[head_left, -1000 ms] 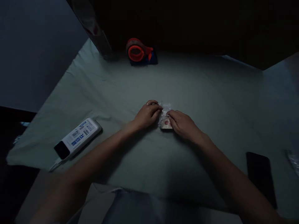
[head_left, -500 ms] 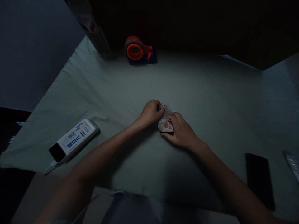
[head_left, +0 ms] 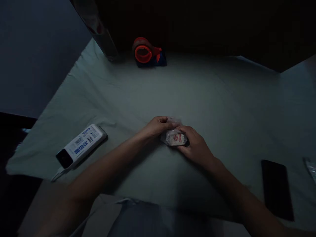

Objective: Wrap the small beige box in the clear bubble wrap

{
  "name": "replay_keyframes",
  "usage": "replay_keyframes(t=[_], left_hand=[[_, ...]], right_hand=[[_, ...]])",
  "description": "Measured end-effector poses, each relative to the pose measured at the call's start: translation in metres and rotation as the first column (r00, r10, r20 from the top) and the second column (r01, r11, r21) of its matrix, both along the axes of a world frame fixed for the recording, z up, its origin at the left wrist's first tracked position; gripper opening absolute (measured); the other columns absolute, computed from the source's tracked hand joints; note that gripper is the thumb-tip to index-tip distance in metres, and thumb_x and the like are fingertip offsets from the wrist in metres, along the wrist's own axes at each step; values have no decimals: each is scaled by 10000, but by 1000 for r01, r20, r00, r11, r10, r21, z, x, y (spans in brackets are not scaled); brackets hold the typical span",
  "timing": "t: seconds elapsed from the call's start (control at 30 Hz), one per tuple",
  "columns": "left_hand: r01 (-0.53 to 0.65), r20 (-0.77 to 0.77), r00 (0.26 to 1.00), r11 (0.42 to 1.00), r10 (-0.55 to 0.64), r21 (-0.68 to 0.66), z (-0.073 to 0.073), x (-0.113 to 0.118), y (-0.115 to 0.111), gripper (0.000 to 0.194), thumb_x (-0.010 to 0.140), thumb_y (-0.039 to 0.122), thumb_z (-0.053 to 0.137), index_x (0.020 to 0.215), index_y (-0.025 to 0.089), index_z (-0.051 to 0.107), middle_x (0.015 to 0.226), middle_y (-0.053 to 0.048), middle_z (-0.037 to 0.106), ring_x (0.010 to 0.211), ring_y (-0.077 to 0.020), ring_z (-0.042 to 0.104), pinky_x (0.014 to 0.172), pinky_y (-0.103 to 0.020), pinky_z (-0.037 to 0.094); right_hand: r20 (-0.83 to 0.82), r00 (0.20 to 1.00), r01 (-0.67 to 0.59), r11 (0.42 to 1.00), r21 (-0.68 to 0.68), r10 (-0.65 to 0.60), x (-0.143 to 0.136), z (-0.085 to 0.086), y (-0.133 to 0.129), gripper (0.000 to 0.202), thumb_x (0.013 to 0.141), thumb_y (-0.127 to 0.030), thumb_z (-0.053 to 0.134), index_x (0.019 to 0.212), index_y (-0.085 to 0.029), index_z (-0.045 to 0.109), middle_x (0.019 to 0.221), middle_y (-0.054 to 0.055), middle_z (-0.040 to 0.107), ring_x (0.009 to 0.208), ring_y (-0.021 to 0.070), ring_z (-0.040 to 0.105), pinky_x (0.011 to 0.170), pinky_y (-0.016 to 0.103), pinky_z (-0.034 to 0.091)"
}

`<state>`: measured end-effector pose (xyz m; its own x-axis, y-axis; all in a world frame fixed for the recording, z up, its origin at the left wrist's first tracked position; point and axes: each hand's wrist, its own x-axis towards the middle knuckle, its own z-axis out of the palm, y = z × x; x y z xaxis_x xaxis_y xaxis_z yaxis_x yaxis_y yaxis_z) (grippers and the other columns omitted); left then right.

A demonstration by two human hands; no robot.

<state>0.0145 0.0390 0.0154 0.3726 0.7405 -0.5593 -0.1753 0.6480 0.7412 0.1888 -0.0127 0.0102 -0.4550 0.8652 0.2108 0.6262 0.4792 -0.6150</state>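
A small pale block with red print (head_left: 177, 138) lies wrapped in clear plastic near the middle of the cloth-covered surface. My right hand (head_left: 197, 144) grips it from the right, thumb at its near edge and fingers over the far side. On the left, my left hand (head_left: 157, 127) is closed on the clear plastic wrap (head_left: 174, 120), its fingers reaching across the block's far edge. The two hands' fingertips almost meet there. Dim light hides the exact finger contact and the block's underside.
A white power bank (head_left: 82, 144) with a cable lies to the left. At the back stands an orange and blue tape dispenser (head_left: 143, 54), near a clear roll (head_left: 108, 46). A black phone (head_left: 276, 189) rests at the right. A dark panel (head_left: 197, 26) spans the back.
The wrapped block has shifted slightly nearer to me and turned. My left hand has come down and folded the plastic over its far side. My right hand has moved slightly nearer too.
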Motion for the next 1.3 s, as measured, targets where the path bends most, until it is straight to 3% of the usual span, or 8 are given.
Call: replay_keyframes(t=[0.2, 0.33, 0.47, 0.63, 0.77, 0.93, 1.0, 1.3], left_hand=[[83, -107, 992, 989, -70, 124, -2, -10, -11, 177, 744, 313, 670, 791, 143, 691, 704, -3, 656, 622, -96, 566, 620, -213, 415], [198, -126, 978, 942, -169, 272, 8, -16, -23, 392, 789, 488, 607, 953, 140, 679, 921, -62, 686, 851, -170, 614, 775, -269, 449], [303, -173, 951, 887, -257, 348, 15, -21, -34, 588, 616, 361, 814, 1124, 156, 598, 1063, -81, 664, 979, -197, 610, 861, -288, 450], [269, -87, 963, 916, -255, 297, 15, -23, -42, 431, 699, 347, 744, 1058, 151, 606, 981, -66, 668, 892, -161, 628, 809, -271, 470], [393, -232, 916, 852, -327, 347, 16, -25, -50, 395, 700, 295, 740, 1052, 177, 606, 964, -41, 659, 879, -164, 623, 800, -274, 473], [449, -339, 880, 813, -332, 371, 16, -24, -57, 459, 706, 291, 729, 1130, 182, 590, 1008, -48, 663, 912, -185, 624, 829, -296, 478], [416, -347, 893, 818, -286, 397, 16, -24, -56, 486, 707, 287, 731, 1159, 192, 579, 1040, -50, 660, 934, -180, 620, 847, -296, 475], [300, -338, 933, 792, -127, 531, 19, -31, -49, 547, 697, 294, 752, 1192, 185, 545, 1183, -81, 619, 1085, -203, 592, 964, -329, 449]], right_hand=[[8, 998, 64, 998, -28, -64, -5, 10, -8, 390, 764, -213, 635, 1133, -216, 508, 1139, 122, 565, 1057, 263, 582, 887, 446, 506], [8, 994, 113, 983, -142, -113, -5, 22, -6, 386, 728, -313, 700, 1069, -213, 550, 1063, 98, 604, 990, 255, 611, 853, 426, 514], [-7, 974, 213, 935, -284, -224, -4, 31, -5, 544, 676, -360, 728, 1142, -193, 503, 1022, 98, 636, 896, 250, 635, 761, 404, 533], [-200, 962, 107, 929, -355, -187, 9, 31, 1, 406, 760, -383, 664, 1111, -214, 552, 1072, 92, 621, 899, 208, 621, 765, 366, 527], [-307, 914, 118, 898, -424, -265, 14, 31, 11, 366, 802, -360, 643, 1139, -231, 582, 1053, 60, 640, 882, 179, 627, 803, 366, 519], [-321, 944, -20, 953, -301, -81, 2, 43, 14, 40, 811, -190, 617, 825, -205, 651, 858, 13, 646, 828, 151, 621, 761, 306, 502], [-329, 944, -37, 974, -224, -40, -3, 47, 10, 87, 824, -161, 592, 762, -200, 638, 805, 9, 641, 782, 143, 620, 724, 299, 501], [-137, 978, -133, 976, 171, 157, -7, 51, -17, 192, 843, -117, 523, 954, -219, 641, 958, 61, 685, 998, 210, 607, 859, 404, 512]])
